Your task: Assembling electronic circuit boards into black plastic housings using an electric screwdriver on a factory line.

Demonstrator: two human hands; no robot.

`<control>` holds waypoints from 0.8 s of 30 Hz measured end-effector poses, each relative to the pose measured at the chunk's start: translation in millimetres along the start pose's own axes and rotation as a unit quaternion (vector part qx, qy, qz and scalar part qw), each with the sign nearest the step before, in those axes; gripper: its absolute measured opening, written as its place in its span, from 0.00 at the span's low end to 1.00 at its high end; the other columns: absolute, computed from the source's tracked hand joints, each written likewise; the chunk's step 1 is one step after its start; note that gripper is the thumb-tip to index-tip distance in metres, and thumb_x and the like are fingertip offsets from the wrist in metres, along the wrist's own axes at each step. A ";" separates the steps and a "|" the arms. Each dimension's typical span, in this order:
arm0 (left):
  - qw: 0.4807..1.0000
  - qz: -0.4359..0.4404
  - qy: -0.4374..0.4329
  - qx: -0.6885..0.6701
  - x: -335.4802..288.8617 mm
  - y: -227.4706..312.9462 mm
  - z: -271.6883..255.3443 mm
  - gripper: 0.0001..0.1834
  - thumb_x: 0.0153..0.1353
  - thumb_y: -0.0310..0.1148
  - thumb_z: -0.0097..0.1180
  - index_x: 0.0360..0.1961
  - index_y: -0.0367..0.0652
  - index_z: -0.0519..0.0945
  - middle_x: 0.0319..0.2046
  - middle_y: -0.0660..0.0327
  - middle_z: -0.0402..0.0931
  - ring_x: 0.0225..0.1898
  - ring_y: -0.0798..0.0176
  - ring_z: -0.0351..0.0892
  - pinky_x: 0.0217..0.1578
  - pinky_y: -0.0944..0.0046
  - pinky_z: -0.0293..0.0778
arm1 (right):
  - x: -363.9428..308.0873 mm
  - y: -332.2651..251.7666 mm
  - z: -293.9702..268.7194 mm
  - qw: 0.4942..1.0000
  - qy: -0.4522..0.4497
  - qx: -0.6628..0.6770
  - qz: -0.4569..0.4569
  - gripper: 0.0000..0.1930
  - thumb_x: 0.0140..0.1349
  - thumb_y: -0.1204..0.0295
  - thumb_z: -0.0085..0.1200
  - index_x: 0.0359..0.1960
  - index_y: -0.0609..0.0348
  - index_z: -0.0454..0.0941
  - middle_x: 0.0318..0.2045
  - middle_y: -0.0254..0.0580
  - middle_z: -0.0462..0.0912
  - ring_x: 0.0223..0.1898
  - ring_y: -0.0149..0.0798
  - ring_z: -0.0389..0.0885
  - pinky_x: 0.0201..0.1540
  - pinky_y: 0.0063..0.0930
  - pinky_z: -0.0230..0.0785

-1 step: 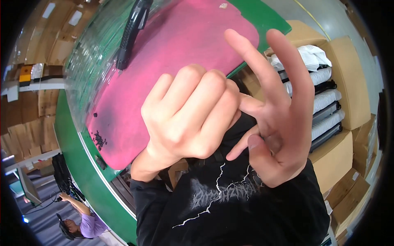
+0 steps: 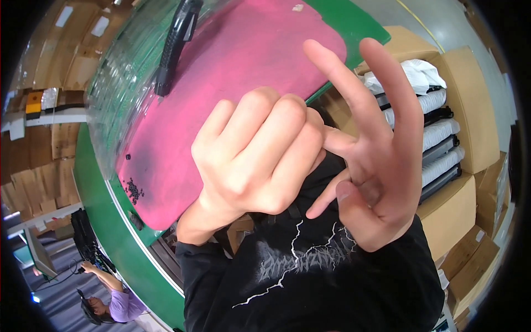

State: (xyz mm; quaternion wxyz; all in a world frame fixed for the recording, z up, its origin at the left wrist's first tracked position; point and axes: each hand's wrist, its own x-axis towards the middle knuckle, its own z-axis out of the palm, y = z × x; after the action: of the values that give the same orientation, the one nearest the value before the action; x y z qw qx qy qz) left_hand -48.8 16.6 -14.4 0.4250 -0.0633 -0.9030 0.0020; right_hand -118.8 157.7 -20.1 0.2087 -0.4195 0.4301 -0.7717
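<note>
My left hand (image 2: 257,149) is closed in a fist, its back turned up, above the near edge of a pink mat (image 2: 182,127). Its fingers wrap round one finger of my right hand (image 2: 381,149). The tip of that gripped finger is hidden inside the fist. My right hand holds no object; two of its fingers stretch upward, spread apart, and the thumb bends in over the palm. On the mat beyond my hands lies a black handheld tool (image 2: 176,50) with a slim body. Tiny black parts, perhaps screws (image 2: 133,191), are heaped at the mat's left corner.
Clear plastic bags (image 2: 119,83) lie along the left of the mat on the green table (image 2: 105,221). At right stands an open cardboard box (image 2: 470,110) holding several white-wrapped dark units (image 2: 440,135). A person in a purple shirt (image 2: 124,304) is at the lower left, near a monitor (image 2: 38,252).
</note>
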 end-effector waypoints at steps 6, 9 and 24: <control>0.997 0.033 0.056 -0.028 4.5 9.1 15.2 0.12 0.34 0.17 0.60 0.25 0.36 0.76 0.25 0.58 0.75 0.24 0.55 0.75 0.22 0.62 0.71 | -4.1 8.1 -22.9 0.989 -0.018 0.141 -0.040 0.52 0.47 0.89 0.38 0.72 0.63 0.19 0.69 0.83 0.39 0.56 0.66 0.76 0.26 0.23 0.85; 0.990 0.013 0.101 -0.098 5.2 10.2 22.9 0.09 0.41 0.19 0.56 0.27 0.35 0.73 0.27 0.56 0.74 0.27 0.55 0.73 0.26 0.61 0.70 | -6.7 -8.8 -24.0 0.987 0.007 0.157 -0.009 0.52 0.49 0.89 0.38 0.71 0.60 0.16 0.69 0.84 0.34 0.58 0.74 0.71 0.26 0.27 0.87; 0.931 -0.163 0.075 -0.319 -1.1 24.1 32.6 0.03 0.53 0.20 0.57 0.25 0.30 0.77 0.21 0.52 0.75 0.22 0.57 0.74 0.23 0.63 0.70 | -13.5 -12.6 -57.8 0.998 0.008 0.048 -0.050 0.48 0.53 0.91 0.40 0.72 0.61 0.26 0.68 0.83 0.40 0.44 0.61 0.81 0.23 0.25 0.84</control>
State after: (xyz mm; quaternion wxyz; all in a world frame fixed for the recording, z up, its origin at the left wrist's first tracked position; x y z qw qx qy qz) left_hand -70.4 42.0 -37.4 0.4437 -0.0470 -0.8192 -0.3603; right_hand -158.5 202.0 -31.9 0.1863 -0.4235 0.3730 -0.8042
